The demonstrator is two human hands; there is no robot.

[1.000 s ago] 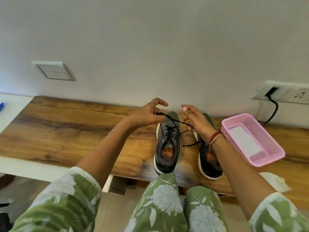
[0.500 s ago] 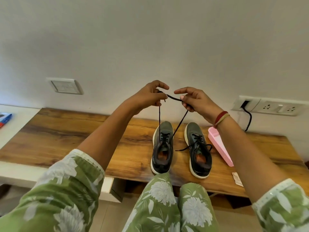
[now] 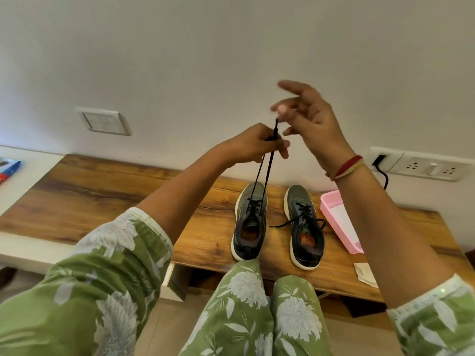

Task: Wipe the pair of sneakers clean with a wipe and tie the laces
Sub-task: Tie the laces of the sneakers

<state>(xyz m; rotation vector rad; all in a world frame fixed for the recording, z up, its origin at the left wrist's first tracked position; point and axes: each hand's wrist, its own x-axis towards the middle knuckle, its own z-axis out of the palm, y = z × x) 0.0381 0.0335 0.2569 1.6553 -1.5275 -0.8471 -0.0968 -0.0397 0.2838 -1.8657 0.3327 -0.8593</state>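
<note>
Two grey-green sneakers with white soles stand side by side on the wooden table (image 3: 102, 199), toes to the wall. The left sneaker (image 3: 249, 222) has both black lace ends (image 3: 264, 173) pulled straight up. My left hand (image 3: 254, 145) pinches both strands together high above it. My right hand (image 3: 308, 119) hovers just right of the lace tip with fingers spread, holding nothing. The right sneaker (image 3: 304, 227) lies with its laces loose, one end trailing left on the wood.
A pink mesh basket (image 3: 339, 222) with a white sheet inside stands right of the shoes. A used wipe (image 3: 365, 274) lies near the table's front right edge. A wall socket (image 3: 421, 168) with a black cord is behind; a switch plate (image 3: 104, 122) at left.
My right hand let go of its lace end and rose with fingers spread. My left hand now grips both strands together. The camera tilted up slightly.
</note>
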